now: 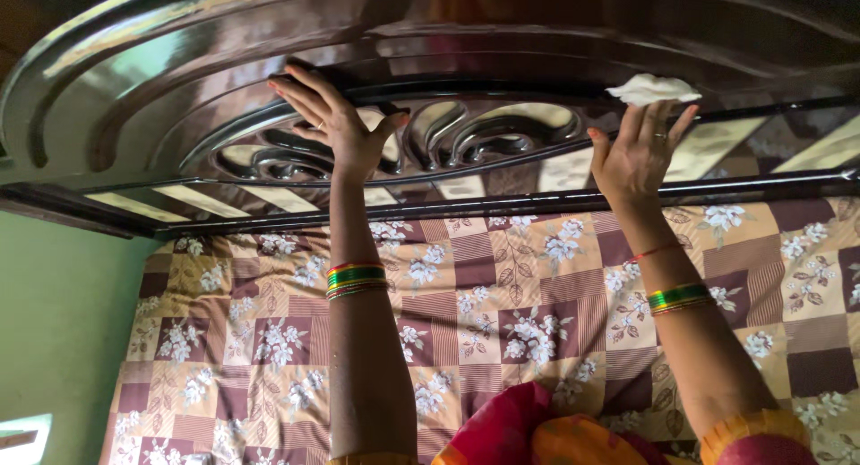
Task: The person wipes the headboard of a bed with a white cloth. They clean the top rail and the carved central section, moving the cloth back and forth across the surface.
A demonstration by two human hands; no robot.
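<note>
My left hand (333, 116) rests flat, fingers spread, on the glossy dark carved headboard (502, 35) of a bed. My right hand (638, 151) presses a small white cloth (652, 90) against the headboard further right, with the fingertips on the cloth. Both wrists wear green, red and gold bangles. The headboard has curved carved cut-outs (475, 133) in its middle and pale inlay strips along its lower rail.
A bedsheet (502, 322) with brown, tan and maroon squares and white flowers covers the mattress below my arms. A green wall (54, 322) stands at the left. Pink and orange clothing (528, 434) shows at the bottom edge.
</note>
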